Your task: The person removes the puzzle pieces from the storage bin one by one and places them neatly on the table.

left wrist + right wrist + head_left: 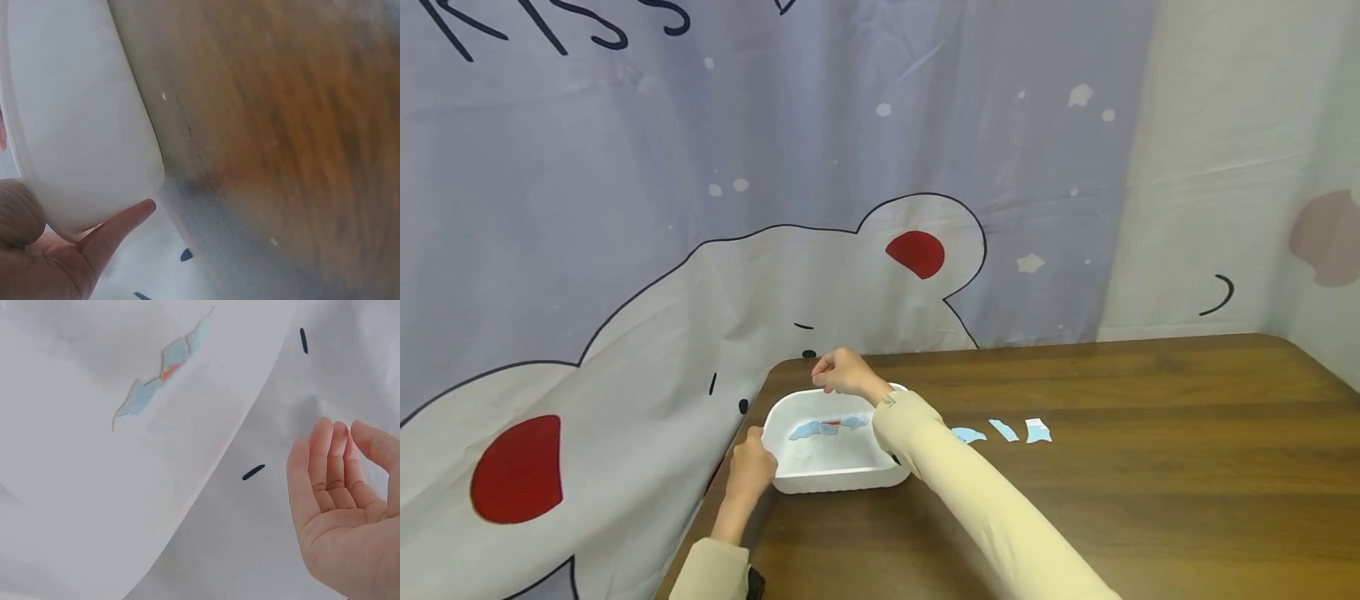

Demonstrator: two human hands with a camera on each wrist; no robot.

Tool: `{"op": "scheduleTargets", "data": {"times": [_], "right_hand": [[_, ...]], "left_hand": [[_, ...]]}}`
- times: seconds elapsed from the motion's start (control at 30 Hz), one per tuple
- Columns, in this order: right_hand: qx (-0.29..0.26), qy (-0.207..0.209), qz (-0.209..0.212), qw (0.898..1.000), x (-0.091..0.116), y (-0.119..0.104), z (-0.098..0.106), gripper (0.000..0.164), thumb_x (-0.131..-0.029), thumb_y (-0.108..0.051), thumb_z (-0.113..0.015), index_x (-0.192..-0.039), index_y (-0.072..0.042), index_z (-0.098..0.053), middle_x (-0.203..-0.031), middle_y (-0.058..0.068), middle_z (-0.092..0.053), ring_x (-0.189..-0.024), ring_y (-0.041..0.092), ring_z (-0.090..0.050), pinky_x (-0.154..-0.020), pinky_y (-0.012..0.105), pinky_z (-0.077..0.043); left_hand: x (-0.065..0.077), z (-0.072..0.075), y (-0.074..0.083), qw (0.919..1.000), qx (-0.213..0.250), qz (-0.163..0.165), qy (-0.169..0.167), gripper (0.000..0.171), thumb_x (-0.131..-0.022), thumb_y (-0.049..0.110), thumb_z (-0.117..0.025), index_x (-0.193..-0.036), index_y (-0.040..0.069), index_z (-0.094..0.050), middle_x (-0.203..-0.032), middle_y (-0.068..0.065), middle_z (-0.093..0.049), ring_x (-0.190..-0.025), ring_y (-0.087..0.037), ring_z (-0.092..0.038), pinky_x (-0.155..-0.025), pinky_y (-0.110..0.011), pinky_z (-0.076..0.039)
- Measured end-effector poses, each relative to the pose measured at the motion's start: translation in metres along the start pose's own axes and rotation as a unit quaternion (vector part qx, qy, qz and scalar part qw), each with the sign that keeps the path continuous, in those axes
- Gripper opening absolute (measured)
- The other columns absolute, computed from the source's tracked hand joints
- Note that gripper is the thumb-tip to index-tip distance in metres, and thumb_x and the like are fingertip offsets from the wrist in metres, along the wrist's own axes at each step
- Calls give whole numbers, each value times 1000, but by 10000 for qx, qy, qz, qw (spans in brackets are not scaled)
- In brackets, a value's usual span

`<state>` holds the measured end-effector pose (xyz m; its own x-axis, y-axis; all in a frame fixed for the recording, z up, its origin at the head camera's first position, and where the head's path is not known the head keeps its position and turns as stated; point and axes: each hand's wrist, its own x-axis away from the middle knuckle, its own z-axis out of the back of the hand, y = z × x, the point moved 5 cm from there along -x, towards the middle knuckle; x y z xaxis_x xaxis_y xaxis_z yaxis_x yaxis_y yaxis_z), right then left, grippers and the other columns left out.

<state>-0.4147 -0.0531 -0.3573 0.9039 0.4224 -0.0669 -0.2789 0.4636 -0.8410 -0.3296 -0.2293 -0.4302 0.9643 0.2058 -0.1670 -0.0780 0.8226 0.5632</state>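
A white plastic tub (842, 481) stands at the left end of the table, with several light blue torn paper pieces (807, 430) lying in it in a row. One of these bears a red-orange patch. My left hand (751, 468) grips the tub's left rim; in the left wrist view the thumb (119, 234) lies along the outside of the wall. Over the tub's far rim hovers my right hand (848, 372). Its fingers (319, 462) are gently bent with the thumb close to the fingertips, and nothing shows between them.
To the right of the tub, a blue scrap (968, 435), a narrow blue strip (1003, 430) and a blue-and-white piece (1038, 432) lie on the brown wooden table (1150, 483). The right sleeve partly covers the tub's right side. A printed curtain (1045, 167) hangs behind the table.
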Motion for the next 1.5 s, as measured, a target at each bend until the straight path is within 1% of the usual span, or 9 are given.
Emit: {"op": "scheduleTargets", "data": {"times": [0.07, 0.27, 0.57, 1.0, 1.1, 1.2, 1.27, 1.4, 1.5], "right_hand": [[10, 15, -34, 10000, -1, 0, -3, 15, -91, -11, -62, -98, 0, -71, -97, 18, -73, -82, 29, -71, -57, 16, -43], [84, -121, -273, 9995, -2, 10, -19, 12, -90, -12, -64, -96, -5, -72, -92, 10, -73, -70, 12, -63, -60, 19, -46], [876, -268, -353, 9952, -8, 18, -17, 19, -90, -11, -65, -105, -2, -73, -101, 11, -74, -84, 21, -70, -78, 30, -54], [1936, -695, -579, 9769, -10, 37, -14, 23, -86, -7, -69, -109, -6, -74, -112, 9, -73, -96, 25, -71, -85, 34, -55], [2533, -597, -542, 9640, -10, 42, -23, 20, -86, -6, -69, -105, -8, -74, -110, 6, -74, -99, 22, -70, -86, 33, -55], [3171, -395, -432, 9466, -8, 51, -35, 12, -84, -8, -71, -96, -9, -74, -100, 3, -74, -90, 18, -68, -78, 30, -55], [3378, -236, -391, 9401, -6, 56, -40, 8, -82, -10, -74, -89, -10, -73, -93, 3, -74, -81, 17, -66, -72, 29, -54], [3380, -65, -379, 9404, -2, 62, -43, 15, -77, -10, -79, -91, -10, -75, -95, 3, -75, -82, 16, -66, -73, 29, -54], [3263, -160, -365, 9444, 0, 62, -43, 22, -78, -4, -75, -99, -11, -76, -103, 3, -75, -86, 16, -66, -76, 30, -54]], "left_hand": [[1, 0, 0, 10000, 23, -14, 10, 40, -82, -6, -46, -120, -18, -47, -106, -44, -60, -88, -51, -65, -71, -55, -53], [4, 0, -3, 9999, 59, 113, -65, 40, -84, -5, -44, -122, -17, -46, -107, -43, -60, -88, -49, -65, -72, -55, -53], [3, 2, 0, 10000, 25, 67, 33, 41, -83, -5, -45, -122, -17, -47, -107, -43, -60, -88, -50, -64, -72, -56, -52], [6, -1, 3, 9999, 13, 22, 114, 41, -81, -6, -46, -120, -16, -48, -103, -42, -62, -84, -50, -64, -70, -56, -51], [8, -4, 4, 10000, 12, -3, 98, 41, -81, -6, -46, -120, -16, -49, -102, -42, -62, -83, -49, -65, -68, -55, -51], [11, -7, 7, 9999, 32, -56, 104, 40, -81, -6, -45, -120, -16, -49, -101, -41, -63, -82, -48, -66, -66, -54, -52], [12, -8, 9, 9999, 72, -98, 101, 41, -81, -6, -45, -120, -16, -49, -102, -41, -63, -81, -48, -66, -65, -54, -52], [13, -8, 10, 9997, 109, -129, 152, 40, -81, -6, -44, -120, -16, -50, -103, -41, -63, -82, -48, -66, -65, -53, -52], [14, -6, 10, 9997, 102, -113, 188, 40, -82, -6, -43, -120, -16, -50, -103, -41, -63, -82, -48, -66, -65, -53, -52]]}}
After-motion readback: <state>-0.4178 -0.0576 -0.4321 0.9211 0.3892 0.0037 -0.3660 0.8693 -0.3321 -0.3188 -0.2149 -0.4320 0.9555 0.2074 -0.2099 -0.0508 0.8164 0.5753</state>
